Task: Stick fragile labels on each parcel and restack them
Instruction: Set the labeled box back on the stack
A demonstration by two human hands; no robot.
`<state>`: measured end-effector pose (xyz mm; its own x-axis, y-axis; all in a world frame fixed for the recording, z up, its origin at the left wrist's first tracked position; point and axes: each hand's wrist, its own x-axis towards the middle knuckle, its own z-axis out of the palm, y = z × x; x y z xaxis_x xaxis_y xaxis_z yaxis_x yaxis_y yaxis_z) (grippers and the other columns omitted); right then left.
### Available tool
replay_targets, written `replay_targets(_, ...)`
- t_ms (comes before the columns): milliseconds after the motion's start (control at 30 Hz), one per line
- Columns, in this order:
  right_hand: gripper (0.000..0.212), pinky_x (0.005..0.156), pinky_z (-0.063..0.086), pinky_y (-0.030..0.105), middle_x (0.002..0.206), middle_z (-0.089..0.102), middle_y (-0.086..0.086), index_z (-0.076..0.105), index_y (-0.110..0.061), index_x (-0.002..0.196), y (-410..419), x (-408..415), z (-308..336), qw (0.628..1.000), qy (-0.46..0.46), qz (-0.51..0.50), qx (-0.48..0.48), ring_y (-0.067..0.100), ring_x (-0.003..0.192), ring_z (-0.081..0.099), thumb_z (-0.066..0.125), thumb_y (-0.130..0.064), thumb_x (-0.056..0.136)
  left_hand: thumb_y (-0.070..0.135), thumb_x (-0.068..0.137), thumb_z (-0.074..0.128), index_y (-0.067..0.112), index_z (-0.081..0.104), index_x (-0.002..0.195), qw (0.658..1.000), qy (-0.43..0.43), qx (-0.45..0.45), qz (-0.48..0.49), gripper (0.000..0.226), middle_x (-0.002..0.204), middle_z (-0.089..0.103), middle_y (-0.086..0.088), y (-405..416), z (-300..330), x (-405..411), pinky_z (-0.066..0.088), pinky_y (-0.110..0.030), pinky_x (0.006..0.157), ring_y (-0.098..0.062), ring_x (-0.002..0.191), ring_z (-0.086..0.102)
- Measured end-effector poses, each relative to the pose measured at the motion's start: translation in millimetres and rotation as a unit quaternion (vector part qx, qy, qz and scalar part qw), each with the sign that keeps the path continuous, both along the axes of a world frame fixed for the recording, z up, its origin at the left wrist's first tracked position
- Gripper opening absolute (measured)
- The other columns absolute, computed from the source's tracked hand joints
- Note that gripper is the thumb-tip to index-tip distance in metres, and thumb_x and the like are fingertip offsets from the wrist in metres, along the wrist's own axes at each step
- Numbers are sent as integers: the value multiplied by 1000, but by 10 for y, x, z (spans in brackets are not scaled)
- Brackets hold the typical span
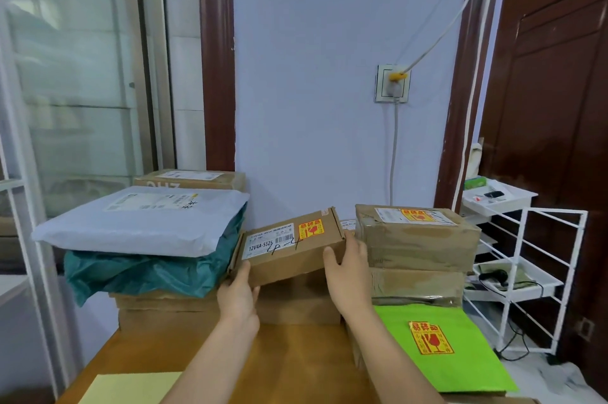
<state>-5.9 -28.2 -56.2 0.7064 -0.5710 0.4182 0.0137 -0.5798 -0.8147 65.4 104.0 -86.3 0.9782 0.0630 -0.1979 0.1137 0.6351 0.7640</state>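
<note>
Lavender wall (329, 74) behind, wooden table (289, 367) below, so pretty cramped: left side has a soft grey poly mailer (138, 222) on a crinkly teal bag (138, 272) on flat cartons, right side a stack of taped brown boxes (418, 252) with a fragile sticker on top, plus a lime green parcel (441, 354) already stickered. Between them both hands hold a small cardboard box (289, 249), tilted, white barcode label and yellow-red fragile label (311, 228) on its lid. Left hand (238, 296) grips the near-left corner, right hand (347, 267) clasps the right end
</note>
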Motion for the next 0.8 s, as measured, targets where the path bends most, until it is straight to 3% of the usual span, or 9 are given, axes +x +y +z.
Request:
replay_targets(300,69,105,34,35,155,23,9,15,-8,150,-109,316,-209,996,55,15,63,27,135,36,50,-16,92,22,90,63,23,40,141,998,25,-46,24,55,138,48,-3,-237,-35,250,45,-30,97,-23,124,48)
replay_targets(467,78,111,25,33,159,6,8,0,-8,152,-147,420,-226,993,57,34,93,25,144,19,51,-13,93,26,93,59,25,35,143,1000,-4,3,31,55,139,46,-5,-355,-11,356,47,-33,96,-24,123,49)
replay_targets(633,81,106,31,32,160,-5,9,-8,-9,152,-192,610,-224,992,58,31,108,27,144,19,49,-15,95,27,94,57,24,35,140,998,-23,50,15,51,138,47,-8,-419,-7,570,48,-32,91,-24,118,52)
replay_targets(800,84,108,30,34,160,-8,5,-12,-13,151,-247,845,-321,987,62,34,147,27,146,15,50,-13,94,27,95,55,24,35,141,994,-19,104,-1,51,137,46,-9,-450,-45,756,48,-39,97,-29,119,52)
